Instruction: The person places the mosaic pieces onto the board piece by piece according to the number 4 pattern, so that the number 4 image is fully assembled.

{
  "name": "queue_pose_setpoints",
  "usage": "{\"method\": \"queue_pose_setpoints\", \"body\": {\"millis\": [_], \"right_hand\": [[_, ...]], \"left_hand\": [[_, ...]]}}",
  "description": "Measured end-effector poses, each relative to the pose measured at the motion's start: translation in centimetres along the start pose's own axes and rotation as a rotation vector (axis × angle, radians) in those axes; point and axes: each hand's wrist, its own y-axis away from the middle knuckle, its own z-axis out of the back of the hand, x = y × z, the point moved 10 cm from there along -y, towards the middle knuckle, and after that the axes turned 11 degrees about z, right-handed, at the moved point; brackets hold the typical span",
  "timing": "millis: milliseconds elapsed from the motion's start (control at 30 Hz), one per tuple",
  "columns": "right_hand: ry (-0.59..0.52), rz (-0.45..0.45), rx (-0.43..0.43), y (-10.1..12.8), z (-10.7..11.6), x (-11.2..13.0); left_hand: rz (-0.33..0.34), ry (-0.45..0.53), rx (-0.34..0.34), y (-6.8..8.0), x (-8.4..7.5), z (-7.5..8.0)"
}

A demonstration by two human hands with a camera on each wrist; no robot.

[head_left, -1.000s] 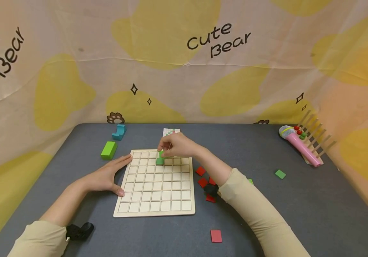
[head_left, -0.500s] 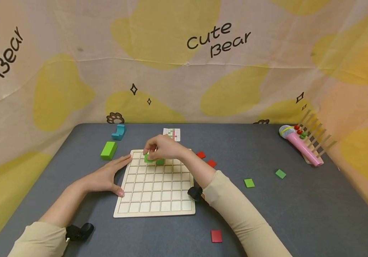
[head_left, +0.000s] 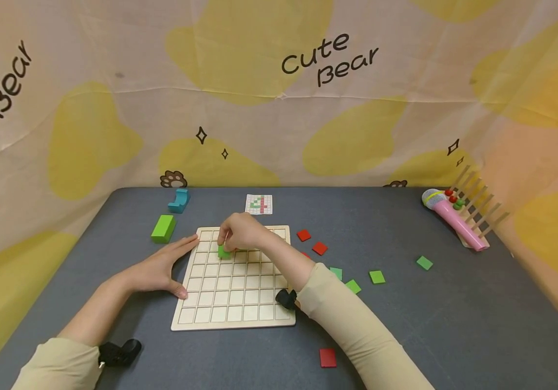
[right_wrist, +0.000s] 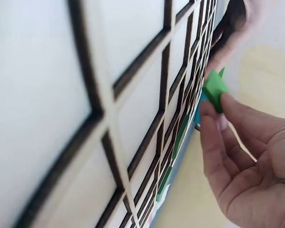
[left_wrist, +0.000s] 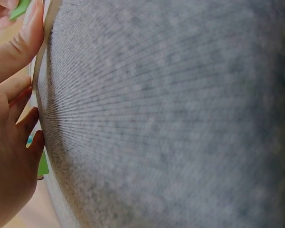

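My right hand (head_left: 244,230) pinches a green square tile (head_left: 224,252) between thumb and fingertips, close over the upper left part of a pale wooden grid board (head_left: 232,325). In the right wrist view the same tile (right_wrist: 214,90) is held tilted, and two green tiles (right_wrist: 180,135) lie in the grid's cells; the hand hides them in the head view. My left hand (head_left: 157,269) rests along the board's left edge with its fingers spread, thumb at the near end. From the left wrist, the thumb (left_wrist: 14,57) shows against the board's rim.
Behind the board lies a printed pattern card (head_left: 259,205). Red tiles (head_left: 320,248) and green tiles (head_left: 377,277) are scattered on the right, with one red tile (head_left: 328,358) in front. A green block (head_left: 164,228), a blue block (head_left: 178,201) and a pink toy microphone (head_left: 456,222) stand farther out.
My right hand has carried the green tile left across the board, then slightly nearer and lower. The pattern card and several tiles on the right have come into sight. My left hand stays put.
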Motion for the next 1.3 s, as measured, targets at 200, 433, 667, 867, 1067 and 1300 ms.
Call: {"method": "queue_pose_setpoints", "body": {"millis": [200, 433, 667, 867, 1067, 1300], "right_hand": [[0.082, -0.056, -0.001, 0.13, -0.17, -0.46], [0.114, -0.057, 0.029, 0.21, -0.56, -0.39], [0.153, -0.049, 0.040, 0.14, -0.76, -0.48], [0.160, -0.050, 0.033, 0.08, -0.78, -0.68], [0.158, -0.042, 0.033, 0.07, -0.81, -0.65], [0.185, -0.035, 0.033, 0.09, -0.79, -0.33]], "left_hand": [[0.001, 0.009, 0.003, 0.04, 0.04, -0.04], [0.008, 0.004, 0.001, 0.09, 0.15, -0.09], [0.014, 0.008, 0.000, 0.07, 0.20, -0.12], [0.017, 0.005, 0.002, -0.02, 0.23, -0.13], [0.020, 0.002, 0.004, -0.06, 0.13, -0.10], [0.014, 0.009, 0.003, 0.02, -0.08, -0.04]]}}
